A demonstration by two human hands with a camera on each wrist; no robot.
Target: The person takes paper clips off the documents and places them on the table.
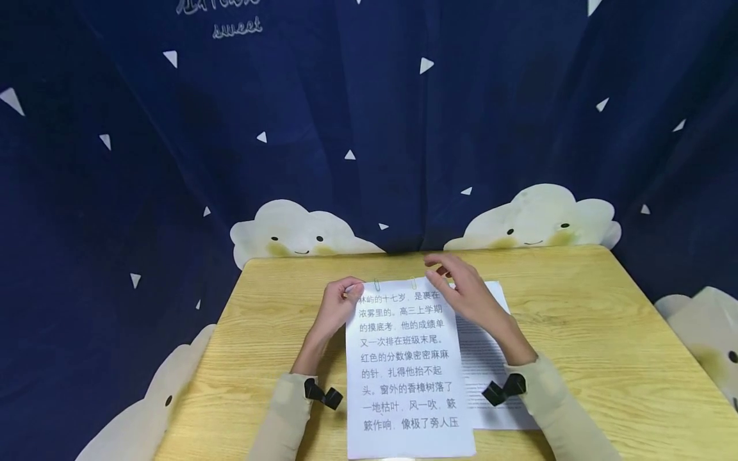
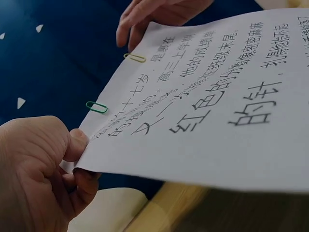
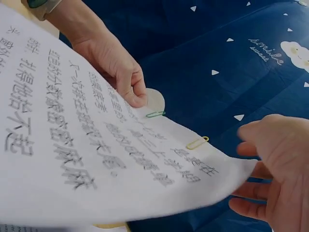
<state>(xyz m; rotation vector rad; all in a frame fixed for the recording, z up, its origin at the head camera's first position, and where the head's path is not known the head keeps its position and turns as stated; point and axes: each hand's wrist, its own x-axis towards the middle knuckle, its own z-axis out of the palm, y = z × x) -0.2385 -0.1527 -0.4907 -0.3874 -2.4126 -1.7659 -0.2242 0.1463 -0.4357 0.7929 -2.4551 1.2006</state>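
A sheet of paper (image 1: 403,442) with large printed Chinese characters is held up, its top edge away from me. My left hand (image 1: 337,304) pinches its upper left corner between thumb and fingers, plainly seen in the left wrist view. Along the top edge sit a green paper clip (image 2: 96,107) and a yellow paper clip (image 3: 197,142). My right hand (image 1: 469,294) is by the upper right corner. In the right wrist view its thumb (image 3: 248,131) stands apart from the paper, with the fingers (image 3: 251,189) by the corner; whether they touch it I cannot tell.
A second sheet with small print (image 1: 490,378) lies on the wooden table (image 1: 576,333), partly under the held sheet and right forearm. Behind the table hangs a dark blue curtain (image 1: 369,115) with white triangles and clouds. Black wrist devices (image 1: 504,389) sit at both cuffs.
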